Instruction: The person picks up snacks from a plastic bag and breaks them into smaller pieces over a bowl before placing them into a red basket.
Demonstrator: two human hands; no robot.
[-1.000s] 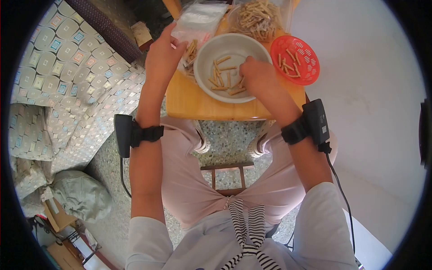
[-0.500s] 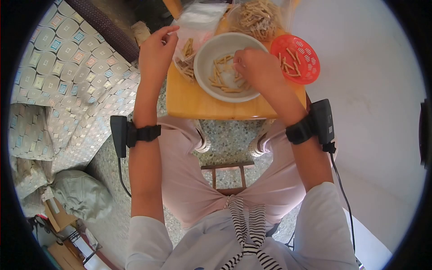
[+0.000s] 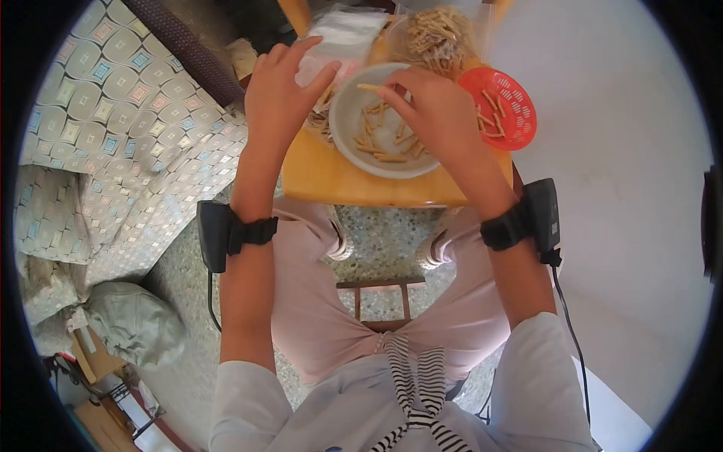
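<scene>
**One stick (image 3: 368, 87) pointed from the right hand (image 3: 433, 102) toward the left hand (image 3: 282, 79)**

Nearest the person, the front edge of the chair (image 3: 361, 194) lay bare in front of the bowl (image 3: 361, 167). Inside the bowl, several loose sticks (image 3: 365, 143) lay scattered at mixed angles, mostly toward its front and left; the right forearm and hand hid part of its right side.

Above the far left part of the bowl, the right hand had thumb and fingers together, clamped on the stick near one end. Its long axis ran crosswise, roughly in line with the chair's front edge, with the free end pointing left. That put the left hand on the side of the free end, thumb tip near it but apart, just beyond and to the left.

The left hand hung over the chair's left edge, thumb and fingers spread well apart, with nothing visible between them. Below its thumb, between that hand and the bowl, sat a small bag (image 3: 320, 124) of similar sticks, partly hidden; whether the hand touched it could not be told.

Near the chair's right edge stood the red basket (image 3: 520, 105), holding a few sticks. Farthest away, flat plastic bags (image 3: 346, 30) lay by the far left corner and a large, full bag (image 3: 437, 38) toward the far right corner.
</scene>
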